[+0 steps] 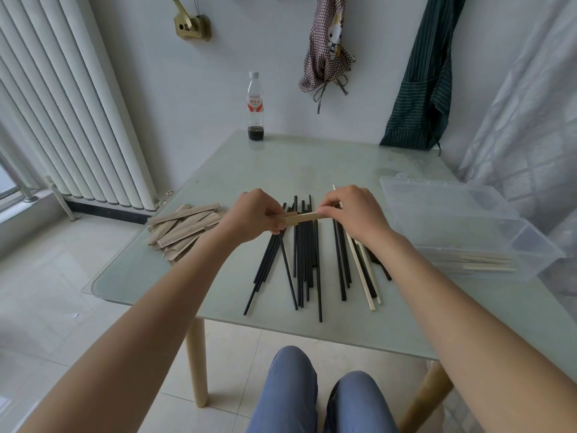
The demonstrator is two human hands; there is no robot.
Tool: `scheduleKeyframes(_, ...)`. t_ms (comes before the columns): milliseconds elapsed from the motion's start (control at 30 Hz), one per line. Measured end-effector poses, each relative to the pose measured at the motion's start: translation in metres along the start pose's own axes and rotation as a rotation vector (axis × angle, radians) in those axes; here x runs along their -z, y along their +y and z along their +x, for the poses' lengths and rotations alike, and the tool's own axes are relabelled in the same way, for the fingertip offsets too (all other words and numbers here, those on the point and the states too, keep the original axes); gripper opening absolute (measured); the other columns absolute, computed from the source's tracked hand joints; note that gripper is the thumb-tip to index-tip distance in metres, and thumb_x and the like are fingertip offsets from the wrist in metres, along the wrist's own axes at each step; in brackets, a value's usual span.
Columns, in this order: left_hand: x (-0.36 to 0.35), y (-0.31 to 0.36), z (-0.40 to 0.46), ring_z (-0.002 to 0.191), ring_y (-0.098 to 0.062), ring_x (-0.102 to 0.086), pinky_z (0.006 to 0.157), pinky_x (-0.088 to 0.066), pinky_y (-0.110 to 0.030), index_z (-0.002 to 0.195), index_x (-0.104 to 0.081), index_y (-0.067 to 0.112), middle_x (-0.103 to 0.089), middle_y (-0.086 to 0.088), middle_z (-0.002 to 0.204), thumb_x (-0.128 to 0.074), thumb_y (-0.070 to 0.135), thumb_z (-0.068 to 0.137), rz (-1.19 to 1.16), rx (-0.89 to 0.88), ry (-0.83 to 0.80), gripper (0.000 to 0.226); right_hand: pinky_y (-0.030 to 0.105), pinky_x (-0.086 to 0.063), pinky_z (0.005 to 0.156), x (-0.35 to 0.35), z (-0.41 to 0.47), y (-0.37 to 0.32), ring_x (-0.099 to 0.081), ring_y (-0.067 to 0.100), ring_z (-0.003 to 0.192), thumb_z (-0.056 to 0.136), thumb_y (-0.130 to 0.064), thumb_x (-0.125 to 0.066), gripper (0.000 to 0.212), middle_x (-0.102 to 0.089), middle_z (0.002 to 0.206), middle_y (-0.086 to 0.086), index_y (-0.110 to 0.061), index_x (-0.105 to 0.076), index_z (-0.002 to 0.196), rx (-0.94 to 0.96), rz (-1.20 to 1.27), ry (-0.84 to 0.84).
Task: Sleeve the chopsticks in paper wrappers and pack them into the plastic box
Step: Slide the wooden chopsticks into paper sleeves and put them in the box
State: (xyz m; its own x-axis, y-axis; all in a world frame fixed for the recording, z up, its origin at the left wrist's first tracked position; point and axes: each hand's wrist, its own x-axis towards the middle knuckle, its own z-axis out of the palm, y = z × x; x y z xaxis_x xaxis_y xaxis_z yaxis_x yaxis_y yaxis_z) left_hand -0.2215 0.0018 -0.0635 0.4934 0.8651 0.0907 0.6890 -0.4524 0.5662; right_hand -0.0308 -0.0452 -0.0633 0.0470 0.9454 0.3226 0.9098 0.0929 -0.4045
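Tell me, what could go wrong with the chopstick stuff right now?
1. The left hand holds the wrapper while the right hand pushes light chopsticks in; a crooked push could tear the paper.
2. Black chopsticks lie loose near the table edge; an arm could knock them off.

Both forearms are bare from the frame's lower corners up to the wrists, with no sleeve, watch, bracelet or glove showing on either. The left hand (254,214) and right hand (349,210) are bare too, with no rings visible and short, unpainted nails where the fingertips can be seen. Below, the two knees are covered by plain, smooth blue-grey trousers (321,398) without pattern.
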Motion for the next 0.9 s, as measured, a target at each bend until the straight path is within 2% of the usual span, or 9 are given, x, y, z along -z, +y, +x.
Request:
scheduleKeyframes(167, -0.003, 0.013, 0.004, 0.045, 0.008, -0.048, 0.046, -0.034, -0.006, 0.085, -0.074, 0.013, -0.067, 0.000, 0.067, -0.065, 0.011, 0.083, -0.003, -0.040, -0.028, 0.010, 0.038, -0.046, 0.084, -0.004, -0.004, -0.006, -0.058, 0.021, 0.091, 0.086, -0.028, -0.065, 0.013, -0.070, 0.090, 0.000, -0.021, -0.075, 0.089, 0.052, 0.018, 0.010)
scheduleKeyframes(300, 0.000, 0.015, 0.004, 0.056, 0.001, -0.050, 0.050, -0.035, -0.005, 0.088, -0.074, 0.014, -0.070, -0.001, 0.069, -0.066, 0.012, 0.082, -0.014, -0.042, -0.001, 0.010, 0.036, -0.046, 0.082, 0.010, -0.007, 0.004, -0.058, 0.019, 0.089, 0.086, -0.032, -0.064, 0.016, -0.066, 0.085, -0.005, -0.021, -0.075, 0.092, 0.022, 0.020, 0.053)
scheduleKeyframes(367, -0.001, 0.019, 0.004, 0.054, 0.001, -0.049, 0.049, -0.035, -0.005, 0.087, -0.074, 0.014, -0.071, -0.002, 0.070, -0.065, 0.011, 0.083, -0.009, -0.048, 0.000, 0.010, 0.034, -0.043, 0.081, 0.014, -0.009, 0.009, -0.057, 0.018, 0.088, 0.086, -0.033, -0.064, 0.016, -0.063, 0.081, -0.007, -0.022, -0.075, 0.090, -0.003, 0.013, 0.065)
scheduleKeyframes(533, -0.011, 0.034, 0.010, 0.056, -0.009, -0.050, 0.051, -0.035, -0.016, 0.089, -0.074, 0.011, -0.069, -0.002, 0.069, -0.065, 0.010, 0.082, 0.008, -0.065, 0.007, 0.011, 0.039, -0.047, 0.085, 0.019, -0.015, 0.013, -0.060, 0.021, 0.089, 0.084, -0.027, -0.067, 0.015, -0.070, 0.088, 0.002, -0.017, -0.076, 0.091, -0.005, 0.078, 0.074)
scheduleKeyframes(600, -0.017, 0.044, 0.013, 0.056, -0.003, -0.053, 0.052, -0.036, -0.012, 0.089, -0.074, 0.011, -0.069, -0.001, 0.069, -0.066, 0.011, 0.083, -0.015, -0.085, -0.002, 0.010, 0.037, -0.047, 0.085, 0.028, -0.022, 0.021, -0.060, 0.020, 0.089, 0.086, -0.027, -0.066, 0.016, -0.069, 0.089, 0.000, -0.016, -0.075, 0.094, 0.008, 0.062, 0.081)
scheduleKeyframes(667, -0.023, 0.059, 0.016, 0.055, 0.001, -0.054, 0.051, -0.036, -0.006, 0.089, -0.073, 0.011, -0.069, -0.002, 0.070, -0.066, 0.011, 0.083, -0.036, -0.122, -0.016, 0.009, 0.034, -0.043, 0.085, 0.035, -0.029, 0.029, -0.059, 0.018, 0.088, 0.087, -0.031, -0.064, 0.017, -0.067, 0.087, -0.003, -0.018, -0.073, 0.094, 0.032, 0.023, 0.084)
scheduleKeyframes(733, -0.033, 0.081, 0.023, 0.062, -0.004, -0.060, 0.056, -0.039, -0.005, 0.089, -0.073, 0.009, -0.071, -0.004, 0.071, -0.065, 0.012, 0.084, -0.044, -0.167, -0.028, 0.010, 0.032, -0.034, 0.089, 0.045, -0.036, 0.042, -0.058, 0.018, 0.086, 0.087, -0.035, -0.062, 0.018, -0.067, 0.087, -0.004, -0.020, -0.070, 0.092, 0.016, -0.061, 0.103)
scheduleKeyframes(833, -0.054, 0.115, 0.036, 0.066, -0.013, -0.066, 0.066, -0.051, -0.022, 0.089, -0.070, 0.009, -0.068, 0.001, 0.067, -0.064, 0.012, 0.085, -0.060, -0.210, -0.052, 0.008, 0.037, -0.016, 0.111, 0.062, -0.048, 0.071, -0.058, 0.017, 0.084, 0.089, -0.034, -0.060, 0.018, -0.068, 0.086, -0.003, -0.019, -0.069, 0.092, -0.048, -0.159, 0.156)
scheduleKeyframes(900, -0.068, 0.137, 0.046, 0.059, -0.009, -0.064, 0.059, -0.050, -0.021, 0.091, -0.068, 0.008, -0.064, 0.006, 0.064, -0.063, 0.011, 0.087, -0.063, -0.238, -0.074, 0.008, 0.038, -0.016, 0.113, 0.075, -0.055, 0.092, -0.059, 0.020, 0.081, 0.089, -0.032, -0.061, 0.018, -0.068, 0.084, 0.000, -0.016, -0.069, 0.092, -0.089, -0.140, 0.147)
